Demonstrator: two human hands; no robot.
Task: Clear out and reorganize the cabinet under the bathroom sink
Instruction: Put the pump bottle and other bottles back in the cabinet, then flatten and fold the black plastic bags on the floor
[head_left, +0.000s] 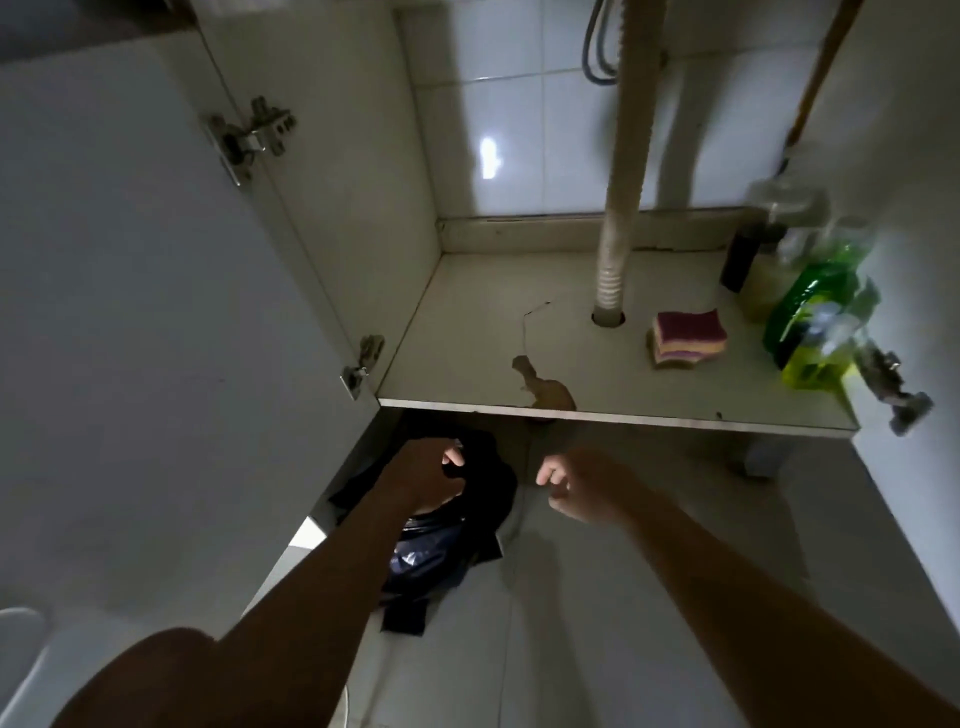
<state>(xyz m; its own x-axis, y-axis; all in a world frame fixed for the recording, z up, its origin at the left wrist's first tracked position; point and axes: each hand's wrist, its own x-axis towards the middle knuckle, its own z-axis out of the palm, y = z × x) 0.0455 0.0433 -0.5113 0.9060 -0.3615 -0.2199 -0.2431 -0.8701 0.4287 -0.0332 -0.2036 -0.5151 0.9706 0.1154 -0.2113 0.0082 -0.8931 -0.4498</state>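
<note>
Your L hand (428, 475) gripping black plastic bag (441, 556) lower centre, under cabinet shelf (467, 332); R hand (576, 486) hovering beside, fingers loosely curled, empty. Sponge (688, 338), green bottle (810, 306) sitting right.

The cabinet shelf (467, 332) lies bare on its left half, a wide way in between the open door (156, 270) and the corrugated drain hose (621, 234). Right of the hose a sponge stack (688, 338) sits, bottles (808, 312) crowding the right wall beyond it. Under the shelf a black bag (485, 499) fills the left gap
</note>
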